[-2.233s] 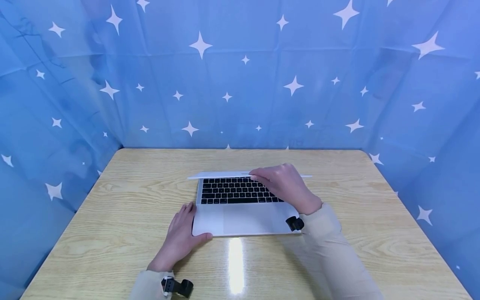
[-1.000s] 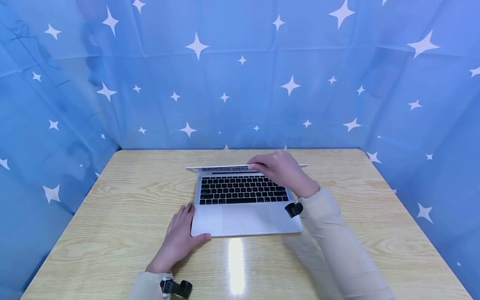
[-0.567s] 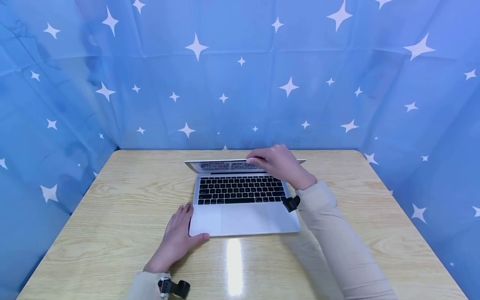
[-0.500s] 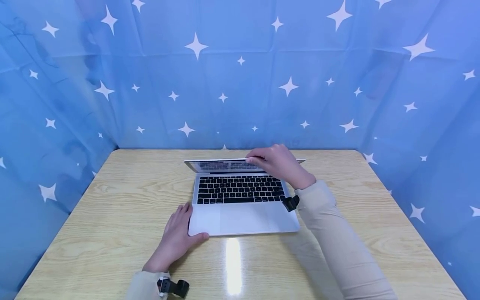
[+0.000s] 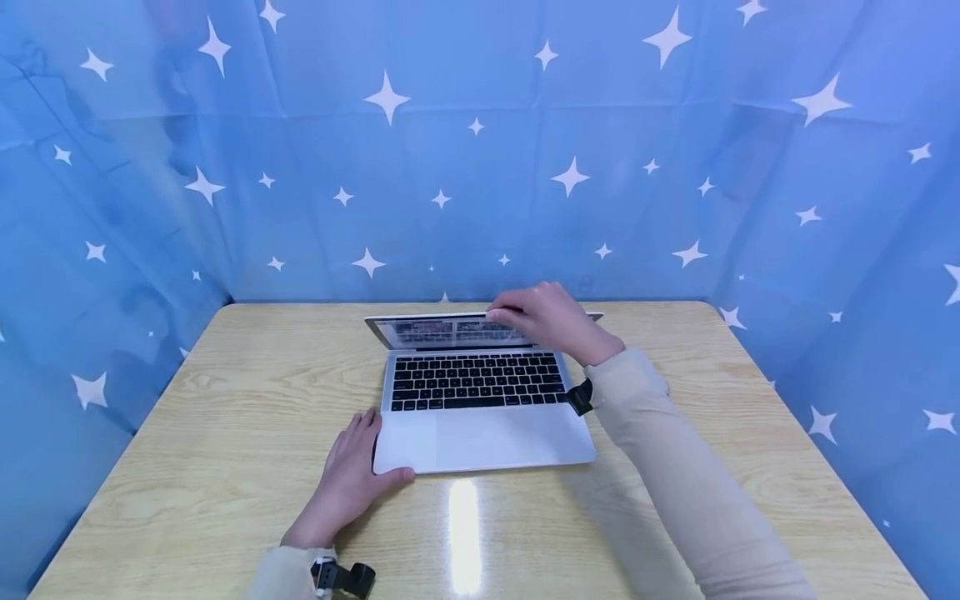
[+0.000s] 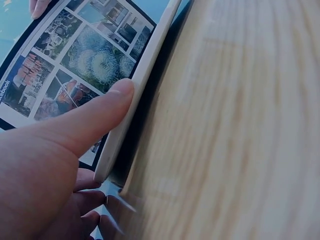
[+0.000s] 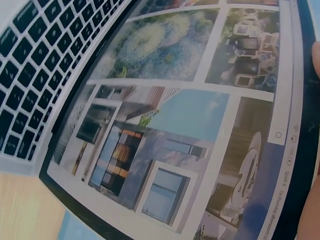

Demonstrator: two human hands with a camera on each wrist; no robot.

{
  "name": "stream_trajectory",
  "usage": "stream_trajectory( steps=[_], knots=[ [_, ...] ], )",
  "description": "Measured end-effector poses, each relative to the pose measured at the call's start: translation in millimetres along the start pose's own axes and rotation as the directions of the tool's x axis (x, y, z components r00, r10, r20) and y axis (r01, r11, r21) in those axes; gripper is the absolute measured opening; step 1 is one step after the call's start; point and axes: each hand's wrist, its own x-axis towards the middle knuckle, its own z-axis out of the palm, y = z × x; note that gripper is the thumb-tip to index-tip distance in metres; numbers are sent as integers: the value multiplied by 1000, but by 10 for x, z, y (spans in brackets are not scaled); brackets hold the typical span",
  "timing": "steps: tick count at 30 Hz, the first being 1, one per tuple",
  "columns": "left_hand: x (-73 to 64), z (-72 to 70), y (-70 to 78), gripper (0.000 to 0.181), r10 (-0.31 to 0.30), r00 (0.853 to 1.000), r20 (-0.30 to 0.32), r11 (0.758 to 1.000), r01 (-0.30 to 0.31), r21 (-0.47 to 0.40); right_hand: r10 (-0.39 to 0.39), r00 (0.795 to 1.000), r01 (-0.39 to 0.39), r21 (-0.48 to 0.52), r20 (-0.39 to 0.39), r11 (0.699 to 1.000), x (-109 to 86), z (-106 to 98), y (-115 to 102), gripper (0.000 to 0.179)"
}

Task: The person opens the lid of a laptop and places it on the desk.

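A silver laptop [image 5: 483,442] with black keys sits on the table, its lid [image 5: 390,317] partly raised. My right hand [image 5: 551,321] pinches the lid's top edge right of its middle, thumb on the screen side. My left hand [image 5: 347,475] rests at the base's front left corner, fingers stretched along the left side and thumb against the front edge. Photo tiles show on the lit screen [image 7: 170,115] in the right wrist view, where only bits of right fingers appear at the edge. In the left wrist view, the left thumb [image 6: 107,107] touches the base's front edge.
The light wood-grain table [image 5: 247,400] runs well past the laptop on both sides. Behind and beside it hangs a blue curtain [image 5: 480,150] with white stars. A bright light reflection lies on the tabletop in front of the laptop.
The right hand has lifted the lid's top edge up and back, so more of the screen and keyboard shows. The left hand has stayed at the base's corner. The view has shifted slightly.
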Motion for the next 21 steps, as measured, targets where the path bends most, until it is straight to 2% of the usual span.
stream_trajectory(
  steps=[12, 21],
  knots=[
    [0, 2, -2, 105, 1, 1000, -8, 1000, -1, 6, 33, 999, -33, -2, 27, 999, 97, -56, 38, 25],
    [9, 21, -1, 108, -19, 1000, 13, 1000, 19, 5, 62, 997, -63, 18, 51, 998, 116, -69, 76, 27]
  ],
)
